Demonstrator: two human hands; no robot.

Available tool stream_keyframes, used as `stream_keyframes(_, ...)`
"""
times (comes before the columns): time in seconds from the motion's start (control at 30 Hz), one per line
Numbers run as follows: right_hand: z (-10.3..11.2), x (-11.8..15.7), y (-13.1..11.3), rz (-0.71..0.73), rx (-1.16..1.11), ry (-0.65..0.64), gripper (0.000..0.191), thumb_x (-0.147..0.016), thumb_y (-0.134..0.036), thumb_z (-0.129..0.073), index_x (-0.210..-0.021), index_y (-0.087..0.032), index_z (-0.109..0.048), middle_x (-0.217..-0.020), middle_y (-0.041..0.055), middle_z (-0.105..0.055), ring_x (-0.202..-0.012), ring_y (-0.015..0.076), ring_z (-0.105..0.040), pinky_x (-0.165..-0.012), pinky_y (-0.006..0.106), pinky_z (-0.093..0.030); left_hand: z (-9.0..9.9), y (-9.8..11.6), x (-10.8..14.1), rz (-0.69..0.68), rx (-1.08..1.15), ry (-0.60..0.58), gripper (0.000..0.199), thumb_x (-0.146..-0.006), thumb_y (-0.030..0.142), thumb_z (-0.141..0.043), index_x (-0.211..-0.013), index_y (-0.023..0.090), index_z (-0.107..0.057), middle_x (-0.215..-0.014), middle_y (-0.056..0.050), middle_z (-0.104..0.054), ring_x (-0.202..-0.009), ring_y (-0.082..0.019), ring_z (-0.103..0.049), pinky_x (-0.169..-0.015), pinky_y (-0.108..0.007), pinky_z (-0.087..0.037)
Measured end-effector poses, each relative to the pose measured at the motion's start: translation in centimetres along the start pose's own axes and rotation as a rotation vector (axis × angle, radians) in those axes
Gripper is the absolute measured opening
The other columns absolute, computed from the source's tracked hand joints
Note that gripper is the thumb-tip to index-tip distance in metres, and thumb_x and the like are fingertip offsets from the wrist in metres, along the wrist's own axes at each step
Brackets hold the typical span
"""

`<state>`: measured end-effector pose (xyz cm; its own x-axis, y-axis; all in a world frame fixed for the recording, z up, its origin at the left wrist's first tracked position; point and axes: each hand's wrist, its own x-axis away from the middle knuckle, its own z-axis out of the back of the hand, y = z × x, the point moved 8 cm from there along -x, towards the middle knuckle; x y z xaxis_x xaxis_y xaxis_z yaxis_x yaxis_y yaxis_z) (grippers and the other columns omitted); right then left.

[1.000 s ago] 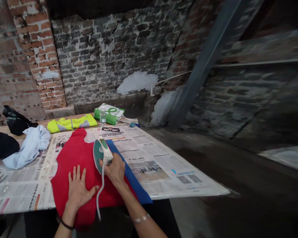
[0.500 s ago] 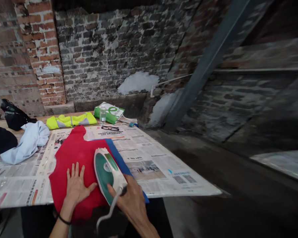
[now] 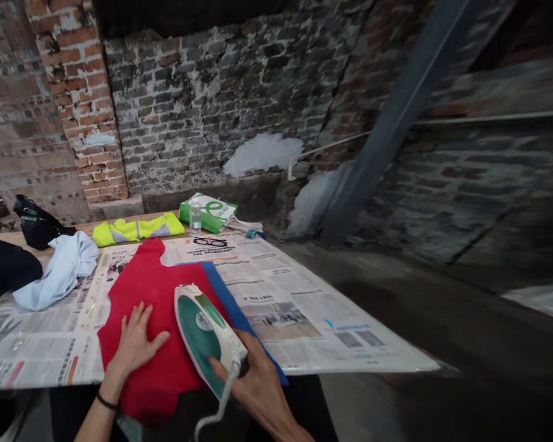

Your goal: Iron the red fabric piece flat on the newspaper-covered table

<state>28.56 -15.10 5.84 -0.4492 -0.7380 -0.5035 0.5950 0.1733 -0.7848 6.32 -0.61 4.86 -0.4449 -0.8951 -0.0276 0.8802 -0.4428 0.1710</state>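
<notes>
Right hand (image 3: 258,383) — fingers wrapped round green iron (image 3: 203,334); left hand (image 3: 133,347) spread flat on red cloth (image 3: 154,288) — newspaper (image 3: 276,307) beneath.

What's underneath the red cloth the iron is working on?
A blue cloth shows along the right edge of the red cloth, lying on newspaper. How far it runs beneath the red is covered.
</notes>
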Motion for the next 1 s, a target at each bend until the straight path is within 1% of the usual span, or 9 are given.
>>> stream_keyframes(0.07,-0.8,-1.2,0.3,0.009,-0.008,-0.035,0.038,-0.074,-0.042,-0.068,-0.105,-0.021,-0.063,-0.092,0.0071,-0.069,-0.084,0.0278,-0.064,-0.074,0.041,-0.054,0.8,-2.2,-0.4,0.037,-0.071,0.071,0.066,-0.099,0.049,-0.046,-0.155,0.014,-0.042,-0.165,-0.015,-0.033,-0.155,-0.031,-0.026,-0.126,-0.054,-0.021)
stream_keyframes(0.17,-2.8,-3.2,0.3,0.030,0.014,-0.046,0.038,-0.071,-0.043,-0.069,-0.101,-0.021,-0.063,-0.088,0.0064,-0.068,-0.083,0.0272,-0.064,-0.076,0.040,-0.052,0.6,-4.5,-0.9,0.062,-0.156,0.106,0.063,-0.100,0.048,-0.044,-0.153,0.013,-0.046,-0.163,-0.017,-0.036,-0.154,-0.033,-0.028,-0.124,-0.057,-0.023)
stream_keyframes(0.3,-5.8,-5.6,-0.2,0.014,0.081,-0.010,0.030,-0.073,-0.044,-0.064,-0.092,-0.021,-0.059,-0.083,0.0059,-0.066,-0.079,0.0259,-0.061,-0.073,0.038,-0.048,-0.1,-5.2,-1.0,0.072,-0.181,0.120,0.065,-0.101,0.050,-0.042,-0.154,0.014,-0.044,-0.164,-0.017,-0.034,-0.154,-0.032,-0.027,-0.124,-0.056,-0.023)
stream_keyframes(0.4,-7.1,-7.0,-0.1,-0.021,0.111,-0.007,0.028,-0.072,-0.046,-0.062,-0.086,-0.023,-0.055,-0.080,0.0063,-0.064,-0.079,0.0267,-0.060,-0.071,0.037,-0.046,-0.1,-5.1,-1.0,0.082,-0.163,0.105,0.064,-0.101,0.050,-0.042,-0.154,0.014,-0.044,-0.164,-0.016,-0.033,-0.154,-0.031,-0.028,-0.124,-0.055,-0.024)
stream_keyframes(0.53,-7.7,-7.5,0.6,-0.008,0.110,0.005,0.031,-0.071,-0.048,-0.064,-0.086,-0.022,-0.054,-0.079,0.0052,-0.063,-0.078,0.0252,-0.060,-0.070,0.034,-0.045,0.2,-5.2,-0.9,0.090,-0.145,0.092,0.065,-0.100,0.050,-0.044,-0.154,0.013,-0.045,-0.164,-0.015,-0.034,-0.154,-0.031,-0.027,-0.124,-0.054,-0.024)
stream_keyframes(0.67,-7.8,-7.2,0.9,0.027,0.146,0.085,0.030,-0.071,-0.043,-0.067,-0.088,-0.021,-0.055,-0.079,0.0044,-0.063,-0.075,0.0235,-0.060,-0.067,0.033,-0.044,-0.2,-6.3,-1.2,0.065,-0.153,0.141,0.065,-0.097,0.049,-0.045,-0.152,0.013,-0.049,-0.162,-0.015,-0.037,-0.152,-0.032,-0.032,-0.122,-0.054,-0.028)
stream_keyframes(0.8,-8.3,-7.5,0.1,0.099,0.216,0.167,0.032,-0.068,-0.039,-0.069,-0.091,-0.021,-0.056,-0.082,0.0038,-0.063,-0.077,0.0231,-0.061,-0.069,0.033,-0.046,-1.2,-8.0,-2.8,0.047,-0.170,0.165,0.069,-0.094,0.050,-0.044,-0.152,0.013,-0.047,-0.163,-0.015,-0.036,-0.153,-0.034,-0.031,-0.120,-0.058,-0.029)
stream_keyframes(0.9,-8.4,-8.1,-0.3,0.126,0.276,0.204,0.033,-0.068,-0.040,-0.069,-0.091,-0.022,-0.055,-0.082,0.0035,-0.062,-0.078,0.0239,-0.060,-0.069,0.034,-0.046,-1.4,-8.6,-3.9,0.022,-0.196,0.159,0.073,-0.093,0.050,-0.040,-0.155,0.012,-0.043,-0.165,-0.014,-0.032,-0.154,-0.033,-0.029,-0.121,-0.057,-0.029)
stream_keyframes(1.0,-8.4,-8.4,-0.4,0.143,0.293,0.209,0.034,-0.068,-0.040,-0.068,-0.093,-0.021,-0.055,-0.082,0.0035,-0.062,-0.078,0.0240,-0.060,-0.069,0.034,-0.047,-1.5,-8.9,-4.4,0.031,-0.219,0.120,0.076,-0.092,0.052,-0.038,-0.156,0.011,-0.041,-0.167,-0.014,-0.029,-0.154,-0.033,-0.027,-0.121,-0.057,-0.028)
